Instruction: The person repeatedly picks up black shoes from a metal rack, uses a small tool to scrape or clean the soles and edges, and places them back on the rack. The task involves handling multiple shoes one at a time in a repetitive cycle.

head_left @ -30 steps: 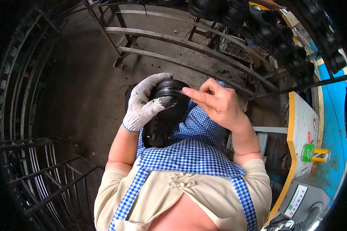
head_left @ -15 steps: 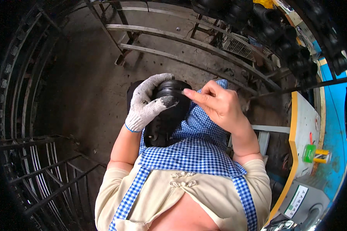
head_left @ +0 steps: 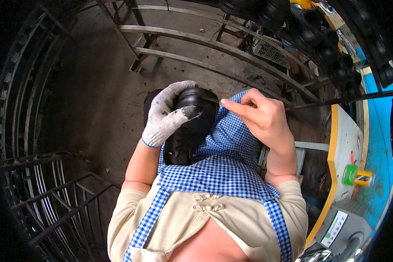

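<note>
A black lace-up shoe rests in my lap, its rounded, shiny toe pointing away from me. My left hand, in a white knit glove with dark, worn fingertips, is closed around the toe from the left side. To the right of the toe, my bare right hand is closed, thumb and forefinger pinched together. Something thin and dark seems to run from that pinch to the shoe's edge, but I cannot make out what it is. A blue-and-white checked apron covers my lap under the shoe.
Metal rack rails cross the floor ahead. Several black shoes stand on a rack at the upper right. On the right is a yellow-edged white machine panel beside a green and yellow container. Dark metal frames line the left side.
My right hand has moved a little to the right, away from the shoe's toe, still pinched. My left hand stays on the shoe, which has turned slightly.
</note>
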`<act>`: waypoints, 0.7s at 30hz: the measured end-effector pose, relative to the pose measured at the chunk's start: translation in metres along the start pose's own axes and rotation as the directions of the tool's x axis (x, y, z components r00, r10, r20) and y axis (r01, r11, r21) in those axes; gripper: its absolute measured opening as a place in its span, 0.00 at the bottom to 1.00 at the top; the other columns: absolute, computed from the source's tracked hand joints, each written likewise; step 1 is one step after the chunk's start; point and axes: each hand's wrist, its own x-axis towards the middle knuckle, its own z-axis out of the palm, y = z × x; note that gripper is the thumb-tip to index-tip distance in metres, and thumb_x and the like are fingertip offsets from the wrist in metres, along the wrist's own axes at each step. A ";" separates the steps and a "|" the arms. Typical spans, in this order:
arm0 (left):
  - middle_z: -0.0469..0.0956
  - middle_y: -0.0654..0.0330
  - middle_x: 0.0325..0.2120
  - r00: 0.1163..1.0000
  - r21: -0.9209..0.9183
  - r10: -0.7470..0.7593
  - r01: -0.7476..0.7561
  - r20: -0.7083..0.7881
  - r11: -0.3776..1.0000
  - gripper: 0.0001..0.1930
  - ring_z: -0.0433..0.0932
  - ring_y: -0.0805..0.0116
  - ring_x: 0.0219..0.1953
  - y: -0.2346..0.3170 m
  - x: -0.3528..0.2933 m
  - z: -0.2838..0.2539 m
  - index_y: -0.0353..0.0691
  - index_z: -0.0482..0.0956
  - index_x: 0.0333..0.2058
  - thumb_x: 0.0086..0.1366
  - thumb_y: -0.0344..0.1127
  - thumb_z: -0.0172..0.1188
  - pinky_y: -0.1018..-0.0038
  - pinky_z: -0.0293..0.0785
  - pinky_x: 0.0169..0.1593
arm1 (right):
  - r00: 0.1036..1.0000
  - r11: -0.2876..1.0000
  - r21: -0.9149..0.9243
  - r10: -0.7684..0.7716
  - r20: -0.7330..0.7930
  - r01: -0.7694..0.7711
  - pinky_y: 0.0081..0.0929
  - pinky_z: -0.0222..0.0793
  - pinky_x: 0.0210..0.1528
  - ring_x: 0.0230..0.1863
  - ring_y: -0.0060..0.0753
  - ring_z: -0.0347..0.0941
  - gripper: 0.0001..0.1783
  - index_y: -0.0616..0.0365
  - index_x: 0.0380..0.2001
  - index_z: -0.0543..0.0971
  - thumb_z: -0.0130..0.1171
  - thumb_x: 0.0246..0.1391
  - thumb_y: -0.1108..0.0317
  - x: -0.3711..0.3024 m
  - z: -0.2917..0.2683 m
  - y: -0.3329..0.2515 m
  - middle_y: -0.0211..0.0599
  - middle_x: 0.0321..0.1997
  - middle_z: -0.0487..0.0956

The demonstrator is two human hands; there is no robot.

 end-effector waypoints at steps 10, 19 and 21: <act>0.77 0.57 0.45 0.999 -0.003 -0.002 0.002 0.033 1.000 0.35 0.75 0.66 0.49 -0.005 0.005 0.003 0.33 0.74 0.52 0.44 0.41 0.73 0.70 0.69 0.57 | 0.998 0.997 0.074 -0.014 -0.053 0.018 0.25 0.64 0.20 0.20 0.29 0.70 0.23 0.47 0.44 0.84 0.67 0.41 0.78 0.007 0.006 0.007 0.34 0.23 0.71; 0.77 0.57 0.45 1.000 -0.004 -0.024 0.025 0.014 1.000 0.36 0.76 0.66 0.49 -0.001 0.008 0.003 0.34 0.74 0.52 0.44 0.43 0.74 0.70 0.70 0.56 | 0.999 0.991 0.122 0.053 -0.001 -0.053 0.26 0.65 0.21 0.20 0.30 0.71 0.20 0.46 0.42 0.85 0.67 0.43 0.76 -0.007 0.001 0.015 0.34 0.23 0.72; 0.77 0.57 0.45 0.999 0.006 -0.024 0.024 0.033 1.000 0.36 0.76 0.66 0.48 -0.002 0.011 0.003 0.34 0.74 0.52 0.45 0.43 0.74 0.70 0.71 0.55 | 0.999 0.995 0.084 0.054 0.003 -0.054 0.29 0.66 0.20 0.19 0.33 0.72 0.18 0.41 0.41 0.85 0.66 0.44 0.72 -0.005 -0.004 0.015 0.33 0.24 0.74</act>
